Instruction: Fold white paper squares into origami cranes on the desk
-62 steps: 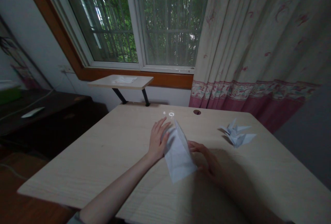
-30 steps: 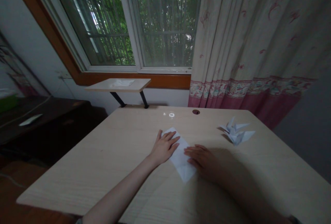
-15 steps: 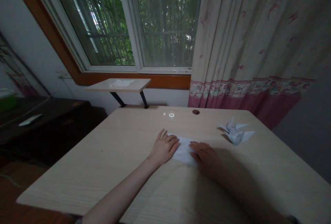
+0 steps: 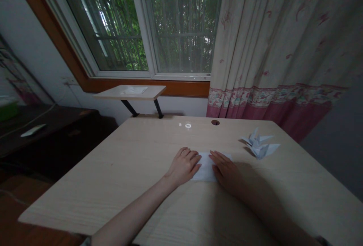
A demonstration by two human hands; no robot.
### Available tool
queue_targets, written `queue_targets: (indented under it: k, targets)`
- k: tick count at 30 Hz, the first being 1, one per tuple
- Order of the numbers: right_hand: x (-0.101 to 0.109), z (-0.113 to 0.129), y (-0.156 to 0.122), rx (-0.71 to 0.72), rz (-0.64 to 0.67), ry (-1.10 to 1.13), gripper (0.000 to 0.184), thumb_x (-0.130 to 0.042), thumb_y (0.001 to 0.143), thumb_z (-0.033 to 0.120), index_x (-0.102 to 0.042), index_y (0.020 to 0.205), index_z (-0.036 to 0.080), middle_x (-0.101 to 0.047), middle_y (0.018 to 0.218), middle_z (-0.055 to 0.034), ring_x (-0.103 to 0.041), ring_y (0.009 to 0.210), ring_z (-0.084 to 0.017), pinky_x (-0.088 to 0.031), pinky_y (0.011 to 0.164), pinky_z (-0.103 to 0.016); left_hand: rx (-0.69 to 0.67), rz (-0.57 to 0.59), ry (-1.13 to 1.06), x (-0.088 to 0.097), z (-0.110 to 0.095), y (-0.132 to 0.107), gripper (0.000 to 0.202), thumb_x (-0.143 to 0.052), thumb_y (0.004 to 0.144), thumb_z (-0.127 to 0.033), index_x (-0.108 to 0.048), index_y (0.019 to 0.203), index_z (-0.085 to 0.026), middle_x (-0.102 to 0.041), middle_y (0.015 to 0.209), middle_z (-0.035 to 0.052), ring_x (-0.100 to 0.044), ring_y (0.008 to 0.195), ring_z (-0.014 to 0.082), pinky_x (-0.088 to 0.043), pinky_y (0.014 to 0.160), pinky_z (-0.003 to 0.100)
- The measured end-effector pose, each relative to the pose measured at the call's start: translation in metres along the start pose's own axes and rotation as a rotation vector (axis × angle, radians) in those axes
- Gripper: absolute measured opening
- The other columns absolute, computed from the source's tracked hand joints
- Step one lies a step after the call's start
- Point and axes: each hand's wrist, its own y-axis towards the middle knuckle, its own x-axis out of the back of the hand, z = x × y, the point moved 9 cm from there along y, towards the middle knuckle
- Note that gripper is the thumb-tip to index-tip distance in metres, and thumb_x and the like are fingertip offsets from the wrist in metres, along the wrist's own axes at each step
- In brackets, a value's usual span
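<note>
A folded white paper [image 4: 208,167] lies flat on the pale wood-grain desk [image 4: 113,189], now crosswise to me. My left hand [image 4: 183,166] rests palm down on its left end, and my right hand [image 4: 225,172] presses on its right end. Neither hand grips it, and they hide both ends of the sheet. To the right, beyond my right hand and apart from it, stands a white paper origami crane [image 4: 259,144].
A small wall-mounted shelf [image 4: 141,92] holding a white paper stands behind the desk, whose far edge has a round cable hole [image 4: 215,122]. A dark wooden cabinet [image 4: 56,125] stands to the left. A patterned curtain [image 4: 272,56] hangs at the right.
The paper has swung from pointing toward me to lying crosswise. Both hands have shifted with it and now press its ends. The crane has not moved.
</note>
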Motion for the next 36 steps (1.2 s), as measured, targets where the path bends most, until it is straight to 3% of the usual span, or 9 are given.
queue_targets:
  k: [4, 9, 16, 24, 30, 36]
  targets:
    - [-0.004, 0.001, 0.001, -0.005, 0.063, -0.004, 0.048, -0.037, 0.098, 0.021, -0.050, 0.144, 0.014, -0.054, 0.145, -0.0146, -0.048, 0.137, -0.026, -0.046, 0.110, -0.049, -0.068, 0.067, -0.105, -0.011, -0.006, 0.000, 0.041, -0.039, 0.104, -0.033, -0.050, 0.142, -0.022, -0.051, 0.149, 0.0068, -0.046, 0.138, 0.0211, -0.033, 0.119, 0.040]
    - [-0.012, 0.001, 0.000, -0.014, 0.147, -0.040, 0.052, -0.038, 0.101, 0.029, -0.040, 0.151, 0.014, -0.047, 0.151, -0.0155, -0.041, 0.142, -0.027, -0.038, 0.115, -0.052, -0.089, 0.187, -0.179, -0.023, -0.008, 0.000, 0.048, -0.037, 0.104, -0.029, -0.038, 0.151, -0.019, -0.038, 0.157, 0.0082, -0.034, 0.147, 0.0194, -0.029, 0.122, 0.039]
    - [-0.019, -0.001, -0.002, -0.051, 0.219, -0.103, 0.051, -0.035, 0.103, 0.030, -0.038, 0.152, 0.016, -0.043, 0.153, -0.0137, -0.033, 0.146, -0.029, -0.032, 0.117, -0.058, -0.071, 0.218, -0.223, -0.028, -0.003, -0.001, 0.050, -0.037, 0.105, -0.037, -0.033, 0.154, -0.023, -0.035, 0.158, 0.0080, -0.032, 0.147, 0.0200, -0.027, 0.122, 0.042]
    - [-0.016, 0.000, -0.002, -0.046, 0.169, -0.162, 0.052, -0.034, 0.104, 0.039, -0.038, 0.152, 0.021, -0.042, 0.155, -0.0120, -0.029, 0.147, -0.033, -0.029, 0.116, -0.063, -0.067, 0.203, -0.174, -0.032, 0.001, -0.004, 0.054, -0.033, 0.106, -0.045, -0.024, 0.156, -0.030, -0.031, 0.160, 0.0040, -0.025, 0.150, 0.0215, -0.021, 0.123, 0.046]
    - [-0.014, -0.002, -0.002, -0.111, 0.222, -0.174, 0.052, -0.039, 0.103, 0.041, -0.039, 0.152, 0.024, -0.040, 0.157, -0.0081, -0.027, 0.147, -0.036, -0.027, 0.115, -0.065, -0.031, 0.210, -0.122, -0.036, 0.003, -0.006, 0.052, -0.029, 0.106, -0.047, -0.024, 0.156, -0.032, -0.029, 0.161, 0.0012, -0.021, 0.151, 0.0245, -0.018, 0.123, 0.050]
    - [-0.012, -0.004, -0.002, -0.155, 0.184, -0.188, 0.053, -0.041, 0.101, 0.044, -0.042, 0.150, 0.024, -0.042, 0.155, -0.0092, -0.027, 0.147, -0.037, -0.028, 0.114, -0.065, -0.010, 0.186, -0.108, -0.036, 0.003, -0.007, 0.051, -0.030, 0.105, -0.049, -0.027, 0.155, -0.035, -0.030, 0.161, -0.0006, -0.021, 0.151, 0.0257, -0.017, 0.122, 0.051]
